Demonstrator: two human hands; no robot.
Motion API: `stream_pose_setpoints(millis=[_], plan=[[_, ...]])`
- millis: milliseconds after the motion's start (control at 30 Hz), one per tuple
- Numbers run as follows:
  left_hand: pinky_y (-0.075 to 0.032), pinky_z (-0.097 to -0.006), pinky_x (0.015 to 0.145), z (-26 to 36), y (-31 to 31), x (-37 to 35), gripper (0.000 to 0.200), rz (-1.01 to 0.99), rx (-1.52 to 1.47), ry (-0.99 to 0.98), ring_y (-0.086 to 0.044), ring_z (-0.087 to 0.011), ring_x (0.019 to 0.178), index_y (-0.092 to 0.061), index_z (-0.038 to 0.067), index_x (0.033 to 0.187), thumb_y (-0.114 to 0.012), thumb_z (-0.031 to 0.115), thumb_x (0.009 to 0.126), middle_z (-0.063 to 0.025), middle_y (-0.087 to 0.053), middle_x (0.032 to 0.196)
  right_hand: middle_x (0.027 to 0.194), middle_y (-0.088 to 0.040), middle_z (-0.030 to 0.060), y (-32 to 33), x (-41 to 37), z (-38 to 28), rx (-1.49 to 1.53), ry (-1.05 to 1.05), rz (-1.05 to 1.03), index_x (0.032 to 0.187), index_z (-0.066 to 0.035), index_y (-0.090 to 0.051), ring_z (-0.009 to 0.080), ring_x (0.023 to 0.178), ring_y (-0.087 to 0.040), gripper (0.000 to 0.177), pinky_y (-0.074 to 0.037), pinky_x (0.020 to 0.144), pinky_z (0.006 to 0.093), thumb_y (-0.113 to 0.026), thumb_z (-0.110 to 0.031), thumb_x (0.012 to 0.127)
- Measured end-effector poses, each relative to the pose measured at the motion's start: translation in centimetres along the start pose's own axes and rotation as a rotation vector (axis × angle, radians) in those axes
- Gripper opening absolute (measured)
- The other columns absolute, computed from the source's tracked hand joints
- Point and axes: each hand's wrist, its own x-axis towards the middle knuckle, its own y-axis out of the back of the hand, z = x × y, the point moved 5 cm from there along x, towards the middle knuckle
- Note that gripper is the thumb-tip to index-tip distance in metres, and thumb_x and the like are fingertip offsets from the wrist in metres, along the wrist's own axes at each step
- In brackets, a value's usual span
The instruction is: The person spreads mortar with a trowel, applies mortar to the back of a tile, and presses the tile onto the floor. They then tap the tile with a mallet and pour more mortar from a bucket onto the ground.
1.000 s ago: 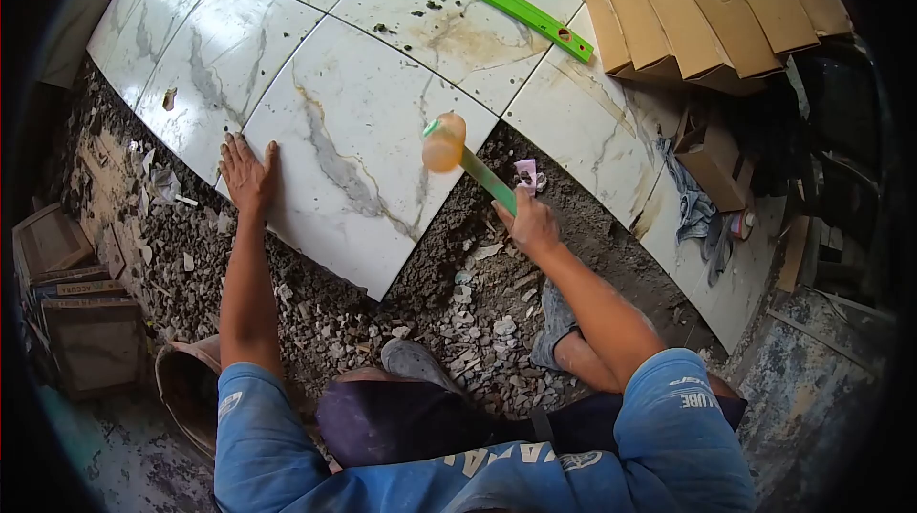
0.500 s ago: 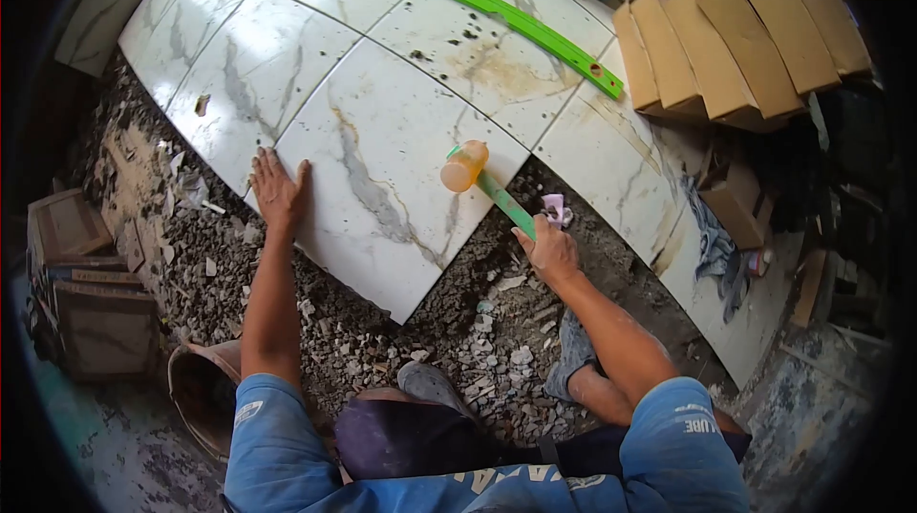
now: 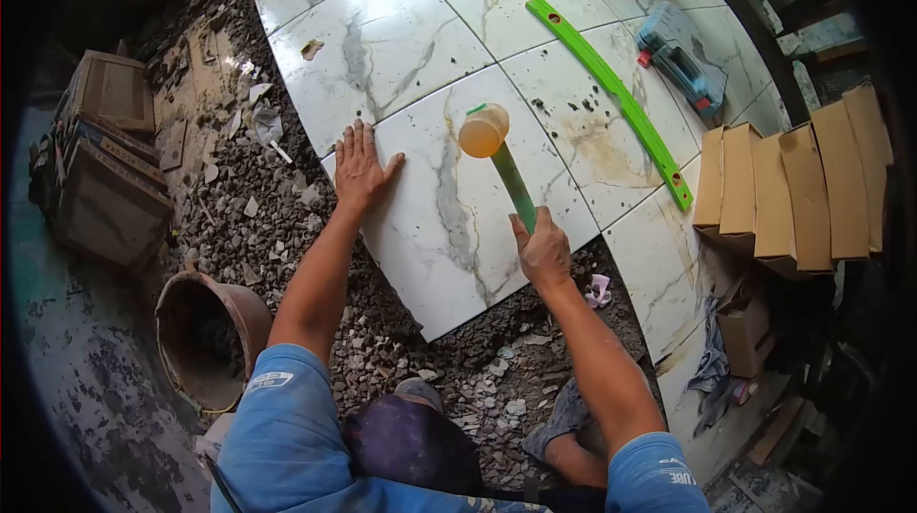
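Note:
My right hand [image 3: 546, 253] is wrapped round the green handle of a rubber mallet [image 3: 485, 131]. The mallet's orange, translucent head overlaps the near marble-patterned floor tile [image 3: 420, 198] in this view. My left hand [image 3: 361, 169] lies flat on that tile's left edge, fingers spread. Grey veins and a brown line run across the tile, and its near corner juts over dark, crumbly mortar [image 3: 382, 303]. Along its far side it meets the other laid tiles.
A green spirit level [image 3: 611, 97] lies on the tiles, with a blue tool case [image 3: 683, 59] beyond it. Cardboard boxes [image 3: 798, 188] stand at right. On the left are a bucket [image 3: 244, 312] and stacked boxes [image 3: 110, 179]. A rag [image 3: 709, 370] lies at lower right.
My view has turned, shifting the scene. The mallet head has moved from near the tile's right side toward its middle. My left hand remains flat on the tile's left edge.

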Motion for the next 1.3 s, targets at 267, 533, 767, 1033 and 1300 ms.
stream_pose_setpoints(millis=[267,533,767,1033,1300], plan=[[-0.012,-0.0437,0.117,-0.6,0.0,0.3,0.094,0.065,-0.053,-0.007,-0.017,-0.0304,0.144,-0.024,0.000,0.147,-0.041,0.070,0.086,-0.0171,-0.023,0.154,0.090,-0.064,0.0306,-3.8,5.4,-3.6,-0.040,-0.105,-0.136,0.101,0.002,-0.053,0.0482,0.089,-0.062,0.050,-0.049,0.079,0.0529,-0.050,-0.047,0.093],[-0.008,-0.0437,0.118,-0.9,-0.5,0.0,0.096,0.097,-0.060,-0.003,-0.016,-0.0303,0.144,-0.024,-0.001,0.147,-0.035,0.072,0.086,-0.0178,-0.021,0.154,0.090,-0.063,0.0312,-0.1,5.0,-6.4,0.154,-0.036,0.045,0.099,0.004,-0.054,0.0495,0.086,-0.061,0.048,-0.048,0.077,0.0535,-0.050,-0.043,0.094],[-0.010,-0.0448,0.117,-0.7,-0.7,-0.3,0.095,0.096,-0.087,-0.011,-0.017,-0.0314,0.144,-0.025,0.000,0.146,-0.037,0.072,0.086,-0.0177,-0.021,0.154,0.074,-0.060,0.0291,-0.7,5.3,-6.8,0.116,0.058,0.027,0.094,0.004,-0.052,0.0487,0.072,-0.060,0.043,-0.046,0.063,0.0508,-0.051,-0.040,0.096],[-0.012,-0.0449,0.117,-0.8,-0.9,-0.1,0.092,0.178,-0.025,-0.035,-0.021,-0.0305,0.143,-0.029,0.001,0.145,-0.036,0.071,0.086,-0.0174,-0.026,0.152,0.081,-0.062,0.0278,-6.7,-11.5,1.0,-0.078,-0.002,-0.441,0.098,-0.001,-0.051,0.0486,0.077,-0.060,0.043,-0.047,0.068,0.0550,-0.055,-0.043,0.091],[-0.009,-0.0425,0.117,-0.8,-1.1,-0.1,0.092,0.093,0.000,-0.007,-0.015,-0.0281,0.145,-0.025,0.003,0.148,-0.032,0.072,0.087,-0.0138,-0.019,0.156,0.076,-0.061,0.0272,-5.3,-13.1,-2.3,-0.025,0.053,-0.397,0.097,-0.002,-0.051,0.0484,0.073,-0.060,0.042,-0.047,0.063,0.0542,-0.056,-0.043,0.091]])
